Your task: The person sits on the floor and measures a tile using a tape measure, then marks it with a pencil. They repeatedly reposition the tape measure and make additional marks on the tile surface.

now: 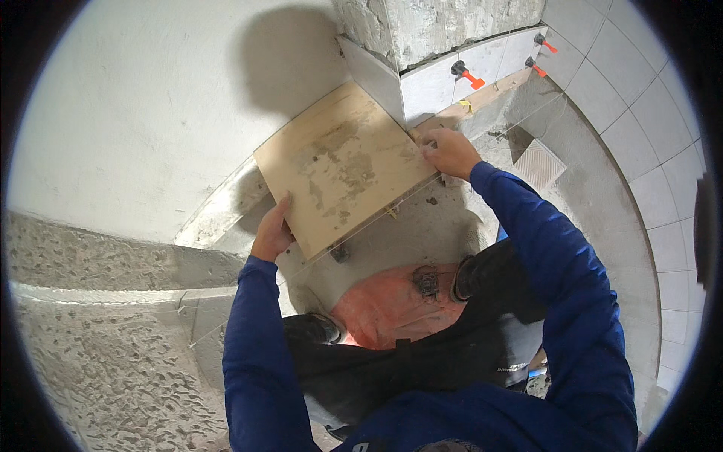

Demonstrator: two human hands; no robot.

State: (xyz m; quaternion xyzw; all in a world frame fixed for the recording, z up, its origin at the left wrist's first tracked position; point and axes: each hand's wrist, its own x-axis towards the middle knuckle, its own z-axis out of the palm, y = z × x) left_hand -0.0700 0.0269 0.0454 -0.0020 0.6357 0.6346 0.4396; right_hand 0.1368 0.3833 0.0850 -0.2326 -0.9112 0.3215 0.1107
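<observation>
Beige panel between left hand, gripping left edge, and right hand, pinching right corner.

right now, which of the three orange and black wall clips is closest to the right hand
The leftmost clip, alone and above the right hand in the picture; the other two clips sit close together farther right.

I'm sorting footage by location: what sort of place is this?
Probably a room under construction or renovation: pale wall tiles, orange-handled clips on some of them, and rough, bare concrete.
</observation>
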